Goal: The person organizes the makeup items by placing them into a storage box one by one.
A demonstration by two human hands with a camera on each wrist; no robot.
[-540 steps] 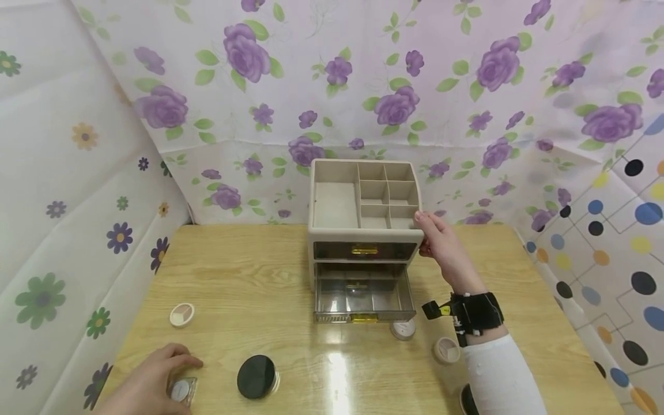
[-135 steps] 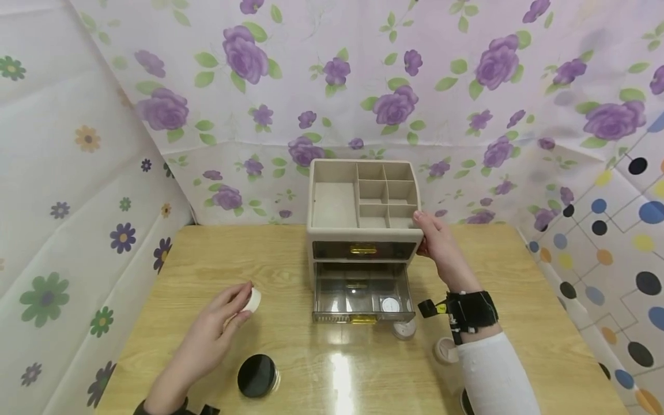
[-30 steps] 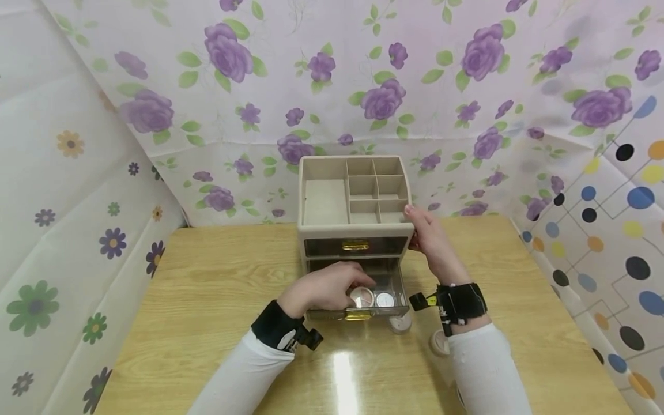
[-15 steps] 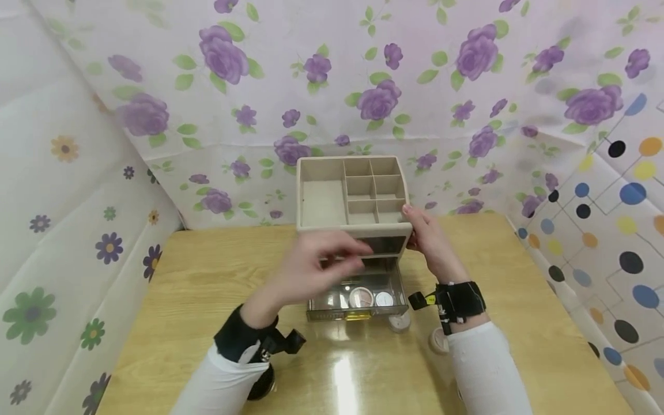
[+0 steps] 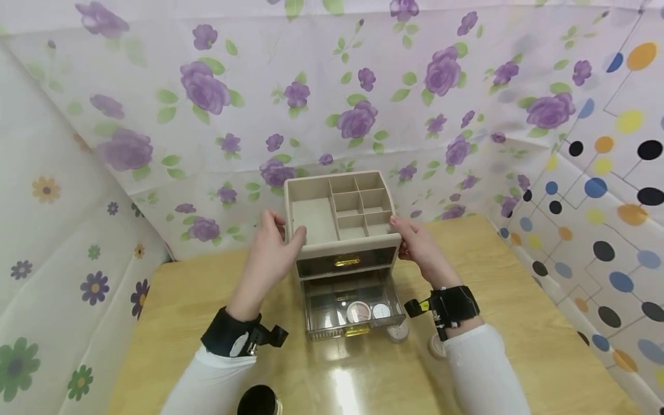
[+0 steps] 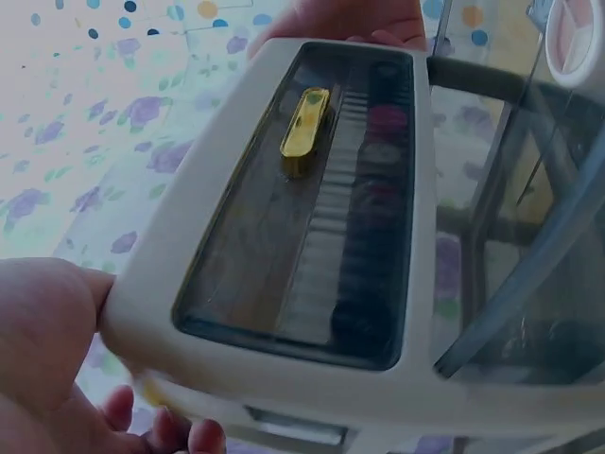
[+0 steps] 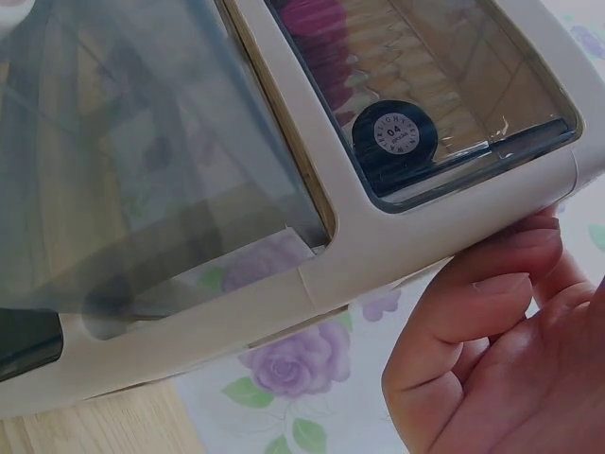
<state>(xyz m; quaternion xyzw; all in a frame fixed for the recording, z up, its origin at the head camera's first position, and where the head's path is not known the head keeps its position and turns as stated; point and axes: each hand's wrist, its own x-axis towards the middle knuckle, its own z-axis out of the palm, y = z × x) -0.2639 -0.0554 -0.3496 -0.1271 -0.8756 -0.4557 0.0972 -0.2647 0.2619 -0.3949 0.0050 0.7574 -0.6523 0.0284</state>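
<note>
— Layout?
— The desk (image 5: 192, 323) fills the lower frame, wood spreading either side of the organizer (image 5: 350, 244), which stands centre near the back edge, its lower drawer (image 5: 328, 333) pulled out.
— What changes?
— The left hand (image 5: 270, 251), earlier in front of the organizer, now grips its left edge, thumb over the rim; the right hand (image 5: 422, 249) grips the right edge, as before.
— Smallest?
— Two round cases (image 5: 359, 312), front right in the drawer.
</note>
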